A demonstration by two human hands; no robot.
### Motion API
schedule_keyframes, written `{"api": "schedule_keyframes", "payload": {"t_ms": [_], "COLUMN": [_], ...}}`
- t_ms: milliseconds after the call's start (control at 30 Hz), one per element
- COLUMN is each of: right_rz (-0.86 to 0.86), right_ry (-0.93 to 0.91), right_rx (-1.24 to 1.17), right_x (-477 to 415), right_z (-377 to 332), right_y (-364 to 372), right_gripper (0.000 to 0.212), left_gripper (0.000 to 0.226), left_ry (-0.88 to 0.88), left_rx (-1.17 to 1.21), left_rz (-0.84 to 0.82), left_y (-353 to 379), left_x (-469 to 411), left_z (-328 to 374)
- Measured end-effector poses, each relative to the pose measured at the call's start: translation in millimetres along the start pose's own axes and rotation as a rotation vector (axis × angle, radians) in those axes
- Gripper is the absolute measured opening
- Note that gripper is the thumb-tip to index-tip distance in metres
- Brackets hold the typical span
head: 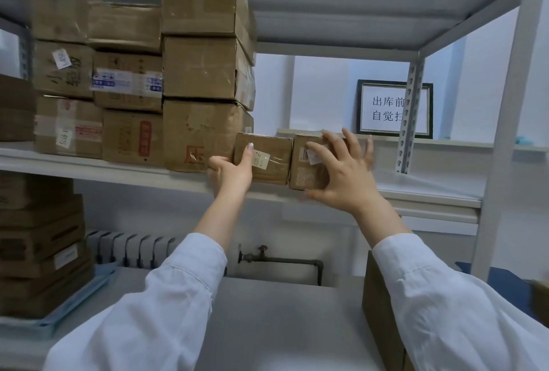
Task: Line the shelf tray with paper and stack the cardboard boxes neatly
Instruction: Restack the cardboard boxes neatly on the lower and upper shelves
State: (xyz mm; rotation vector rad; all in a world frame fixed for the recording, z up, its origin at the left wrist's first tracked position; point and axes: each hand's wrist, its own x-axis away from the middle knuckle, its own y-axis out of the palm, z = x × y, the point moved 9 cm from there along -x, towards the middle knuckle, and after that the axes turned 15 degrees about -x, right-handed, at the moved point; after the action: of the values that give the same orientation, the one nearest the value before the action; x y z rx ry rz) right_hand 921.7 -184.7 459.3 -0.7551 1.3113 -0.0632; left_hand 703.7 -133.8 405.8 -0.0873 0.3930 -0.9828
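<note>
Above the grey worktop (267,311), the left hand (230,173) pinches the left edge of a small brown cardboard box (274,162) on the pale metal shelf (416,192). The right hand (341,176), fingers splayed, presses a similar brown box (303,174) touching it. Both look light and stiff, best held by their sides. Blur hides the right fingertips; whether paper lines the shelf is unclear.

I see bright, cool, even light, strongest at 2 o'clock; straight lines bow near edges; right hand (341,174) motion-blurred.
</note>
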Motion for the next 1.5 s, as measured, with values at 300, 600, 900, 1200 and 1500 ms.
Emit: {"api": "schedule_keyframes", "payload": {"t_ms": [300,600,900,1200,1500], "right_rz": [-0.071,0.270,0.132,-0.086,-0.011], "right_ry": [0.188,0.116,0.053,-0.034,0.699], "right_rx": [-0.012,-0.067,-0.228,-0.186,-1.055], "right_x": [-9.3,-53.4,-92.5,-106.8,-62.2], "right_z": [11.6,-3.3,-44.2,-59.9,-10.7], "right_y": [-2.4,-40.8,-25.2,16.5,65.4], "right_gripper": [0.091,0.085,0.092,0.099,0.078], "left_gripper": [0.108,0.112,0.120,0.096,0.083], "left_ry": [0.214,0.287,0.425,0.465,0.469], "left_rx": [-0.272,-0.359,-0.549,-0.722,-0.725], "left_rz": [0.053,0.081,0.181,0.267,0.315], "left_y": [0.6,11.4,15.6,8.2,5.5], "left_x": [19.6,18.9,18.7,5.5,6.4], "left_z": [17.8,25.8,39.2,42.2,42.1]}}
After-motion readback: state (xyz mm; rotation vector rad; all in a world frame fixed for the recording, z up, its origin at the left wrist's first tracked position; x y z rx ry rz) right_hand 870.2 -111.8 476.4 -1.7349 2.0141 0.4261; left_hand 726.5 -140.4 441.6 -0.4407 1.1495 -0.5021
